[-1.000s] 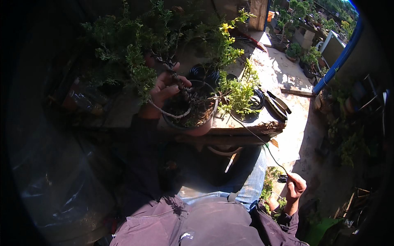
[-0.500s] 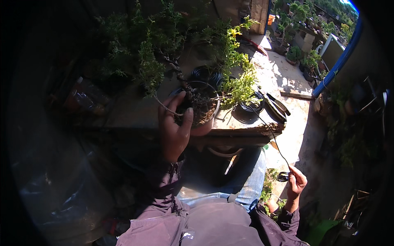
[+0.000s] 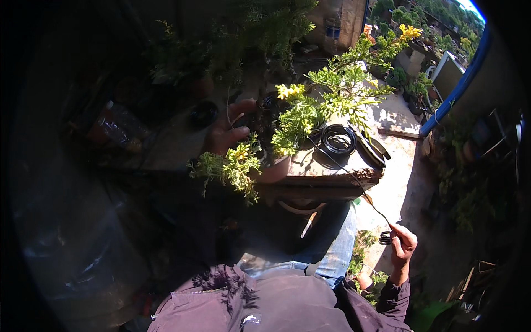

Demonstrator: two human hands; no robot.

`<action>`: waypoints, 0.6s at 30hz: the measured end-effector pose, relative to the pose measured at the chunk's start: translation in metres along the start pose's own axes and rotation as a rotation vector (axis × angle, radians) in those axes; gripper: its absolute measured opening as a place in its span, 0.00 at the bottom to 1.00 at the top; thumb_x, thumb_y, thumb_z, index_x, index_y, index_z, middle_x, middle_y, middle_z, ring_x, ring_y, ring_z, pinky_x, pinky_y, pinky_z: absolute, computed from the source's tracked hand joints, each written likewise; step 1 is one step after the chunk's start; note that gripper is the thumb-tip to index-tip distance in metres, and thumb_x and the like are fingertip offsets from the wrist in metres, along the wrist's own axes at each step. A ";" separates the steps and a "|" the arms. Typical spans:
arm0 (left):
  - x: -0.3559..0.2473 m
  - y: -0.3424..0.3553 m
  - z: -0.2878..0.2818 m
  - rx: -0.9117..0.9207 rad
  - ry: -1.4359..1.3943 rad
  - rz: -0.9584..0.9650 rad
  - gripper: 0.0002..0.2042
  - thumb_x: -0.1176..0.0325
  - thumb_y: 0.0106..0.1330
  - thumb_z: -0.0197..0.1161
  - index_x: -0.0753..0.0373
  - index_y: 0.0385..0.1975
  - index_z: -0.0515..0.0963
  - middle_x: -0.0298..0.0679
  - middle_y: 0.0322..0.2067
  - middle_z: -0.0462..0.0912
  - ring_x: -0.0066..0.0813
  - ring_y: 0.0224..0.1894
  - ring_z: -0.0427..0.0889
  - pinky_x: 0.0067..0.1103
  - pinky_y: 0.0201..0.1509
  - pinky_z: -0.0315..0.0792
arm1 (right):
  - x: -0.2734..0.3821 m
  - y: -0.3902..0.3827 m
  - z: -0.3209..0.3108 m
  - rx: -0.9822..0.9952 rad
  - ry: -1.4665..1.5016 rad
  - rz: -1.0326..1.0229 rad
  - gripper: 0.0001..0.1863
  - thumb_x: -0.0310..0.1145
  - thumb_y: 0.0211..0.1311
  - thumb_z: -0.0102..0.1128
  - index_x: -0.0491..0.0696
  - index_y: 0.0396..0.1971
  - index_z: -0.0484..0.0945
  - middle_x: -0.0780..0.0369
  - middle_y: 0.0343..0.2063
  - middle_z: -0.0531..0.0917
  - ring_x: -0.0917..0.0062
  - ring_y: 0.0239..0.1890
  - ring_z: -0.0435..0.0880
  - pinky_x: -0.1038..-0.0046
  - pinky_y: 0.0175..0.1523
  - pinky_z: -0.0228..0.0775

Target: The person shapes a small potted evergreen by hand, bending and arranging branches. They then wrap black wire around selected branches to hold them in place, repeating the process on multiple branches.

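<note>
A small conifer with green and yellow-tipped foliage [image 3: 301, 119] grows in a round pinkish pot [image 3: 275, 171] near the bench's front edge. My left hand [image 3: 225, 135] lies in shadow around the left side of the plant's base, thumb and fingers bent about it; the exact grip is partly hidden. Off to the right and lower, my right hand [image 3: 404, 243] pinches a thin black wire [image 3: 369, 200]. A small black coil [image 3: 385, 238] hangs by its fingers. The wire runs up toward a larger black wire coil [image 3: 338, 139] on the bench.
Dark-handled cutters or pliers [image 3: 373, 152] lie right of the coil. A clear plastic bottle [image 3: 119, 124] rests at the left. More conifers [image 3: 260, 33] stand behind, and a blue pole [image 3: 456, 88] rises at the right. The bench edge [image 3: 332, 181] is worn.
The potted conifer has turned, bringing leafy branches to the front and right and over my left forearm. My left hand has shifted slightly up and into shadow. My right hand stays nearly still.
</note>
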State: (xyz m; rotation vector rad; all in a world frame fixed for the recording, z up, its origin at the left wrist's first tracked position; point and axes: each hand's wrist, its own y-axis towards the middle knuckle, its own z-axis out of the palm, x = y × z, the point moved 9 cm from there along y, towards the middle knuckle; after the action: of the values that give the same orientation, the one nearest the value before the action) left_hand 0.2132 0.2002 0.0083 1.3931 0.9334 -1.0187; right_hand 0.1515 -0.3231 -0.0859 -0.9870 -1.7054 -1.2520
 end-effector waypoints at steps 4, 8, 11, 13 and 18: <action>0.014 -0.022 -0.030 -0.421 -0.119 0.091 0.22 0.68 0.70 0.63 0.67 0.62 0.70 0.42 0.59 0.75 0.31 0.62 0.74 0.29 0.67 0.67 | 0.014 0.016 -0.004 0.045 -0.016 -0.020 0.18 0.15 0.52 0.53 0.33 0.43 0.83 0.62 0.30 0.82 0.82 0.30 0.79 0.81 0.38 0.70; 0.017 -0.028 -0.003 -0.267 -0.252 -0.076 0.20 0.70 0.71 0.62 0.66 0.60 0.71 0.39 0.56 0.78 0.24 0.56 0.76 0.22 0.62 0.68 | 0.031 0.040 -0.003 0.105 -0.115 -0.037 0.18 0.15 0.50 0.54 0.34 0.43 0.84 0.62 0.26 0.80 0.81 0.28 0.77 0.80 0.36 0.69; -0.016 -0.030 0.006 -0.367 0.054 0.115 0.17 0.66 0.71 0.64 0.64 0.57 0.76 0.36 0.53 0.81 0.22 0.54 0.77 0.21 0.61 0.70 | 0.055 0.064 0.003 0.161 -0.140 -0.147 0.18 0.17 0.52 0.56 0.34 0.44 0.83 0.63 0.25 0.79 0.80 0.28 0.77 0.79 0.36 0.69; -0.032 -0.031 0.014 -0.373 0.056 0.234 0.16 0.66 0.72 0.64 0.63 0.56 0.77 0.36 0.53 0.82 0.23 0.54 0.78 0.21 0.60 0.71 | 0.073 0.081 0.009 0.247 -0.128 -0.203 0.17 0.18 0.53 0.57 0.33 0.44 0.82 0.64 0.24 0.78 0.81 0.26 0.76 0.80 0.34 0.68; -0.022 -0.021 0.005 -0.421 -0.116 0.205 0.15 0.62 0.74 0.61 0.64 0.54 0.79 0.37 0.53 0.82 0.24 0.56 0.78 0.24 0.63 0.68 | 0.104 0.121 0.022 0.297 -0.245 -0.259 0.15 0.15 0.60 0.55 0.38 0.45 0.84 0.67 0.21 0.75 0.87 0.21 0.70 0.84 0.26 0.60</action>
State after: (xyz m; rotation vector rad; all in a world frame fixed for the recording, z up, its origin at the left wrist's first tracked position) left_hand 0.1863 0.1970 0.0231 1.0402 0.8413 -0.6921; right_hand 0.2177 -0.2623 0.0474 -0.7831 -2.1928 -1.0236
